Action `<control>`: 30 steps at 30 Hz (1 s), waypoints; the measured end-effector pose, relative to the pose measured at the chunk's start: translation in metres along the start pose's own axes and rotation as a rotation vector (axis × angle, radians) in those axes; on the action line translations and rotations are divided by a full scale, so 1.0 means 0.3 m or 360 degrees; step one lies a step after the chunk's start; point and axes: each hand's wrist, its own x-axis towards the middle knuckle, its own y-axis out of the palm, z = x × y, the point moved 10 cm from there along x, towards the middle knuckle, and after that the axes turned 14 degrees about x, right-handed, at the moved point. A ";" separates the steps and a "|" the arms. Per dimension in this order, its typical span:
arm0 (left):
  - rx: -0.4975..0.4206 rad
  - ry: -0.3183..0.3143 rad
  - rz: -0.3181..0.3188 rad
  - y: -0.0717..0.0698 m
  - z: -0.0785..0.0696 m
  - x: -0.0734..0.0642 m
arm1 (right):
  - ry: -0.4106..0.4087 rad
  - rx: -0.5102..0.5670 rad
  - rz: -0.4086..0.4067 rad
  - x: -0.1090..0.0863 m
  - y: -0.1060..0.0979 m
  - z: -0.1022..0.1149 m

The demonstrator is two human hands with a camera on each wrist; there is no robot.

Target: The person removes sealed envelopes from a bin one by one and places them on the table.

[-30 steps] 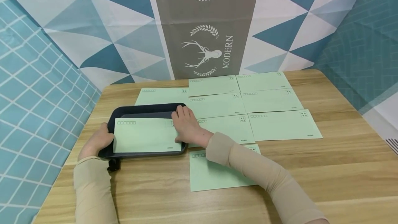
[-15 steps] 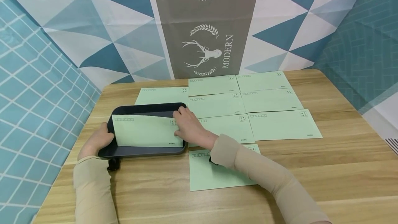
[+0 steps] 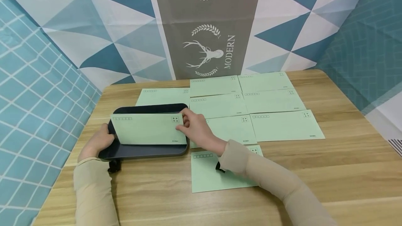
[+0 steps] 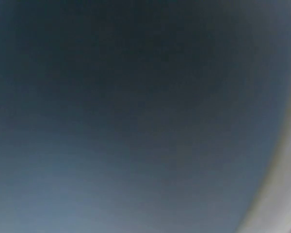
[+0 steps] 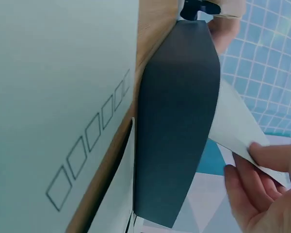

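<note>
At the left of the table lies a dark shallow tray (image 3: 141, 152). My left hand (image 3: 97, 140) holds its left end, the thumb over the rim and the other fingers mostly hidden. My right hand (image 3: 199, 130) pinches the right end of a pale green envelope (image 3: 147, 130), thumb in front and fingers behind. The envelope stands tilted up inside the tray, its lower edge low over the tray floor. The right wrist view shows the same pinch on the envelope (image 5: 237, 121), beyond the tray's end wall (image 5: 179, 107). The left wrist view is dark and blurred.
Several green envelopes lie flat in rows right of the tray, such as one at the right (image 3: 287, 125). Another envelope (image 3: 163, 97) lies partly behind the tray. A nearer envelope (image 3: 207, 180) lies under the right forearm. Patterned cloth (image 3: 207, 27) hangs behind the table (image 3: 157, 194).
The envelope's top edge has risen, so it has gone from lying nearly flat in the tray to standing tilted. My right hand has shifted slightly right; my left hand stays on the tray.
</note>
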 end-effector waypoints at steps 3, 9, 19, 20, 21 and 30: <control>0.0033 0.0008 -0.0006 0.001 -0.002 0.002 | -0.0056 0.0108 -0.0127 -0.010 -0.043 0.014; 0.0043 0.0022 -0.0024 0.000 0.001 0.004 | -0.0088 0.0240 -0.0301 -0.032 -0.144 0.028; 0.0093 0.0045 -0.0007 0.005 -0.003 0.009 | 0.0107 0.0471 -0.0398 -0.083 -0.329 -0.033; 0.0089 0.0045 -0.0004 0.005 -0.004 0.009 | 0.0126 0.0502 -0.0400 -0.089 -0.346 -0.039; 0.0084 0.0044 0.0001 0.005 -0.005 0.010 | 0.0140 0.0517 -0.0401 -0.095 -0.362 -0.043; 0.0059 0.0043 0.0004 0.001 -0.002 0.003 | 0.0284 0.0554 -0.0397 -0.137 -0.474 -0.095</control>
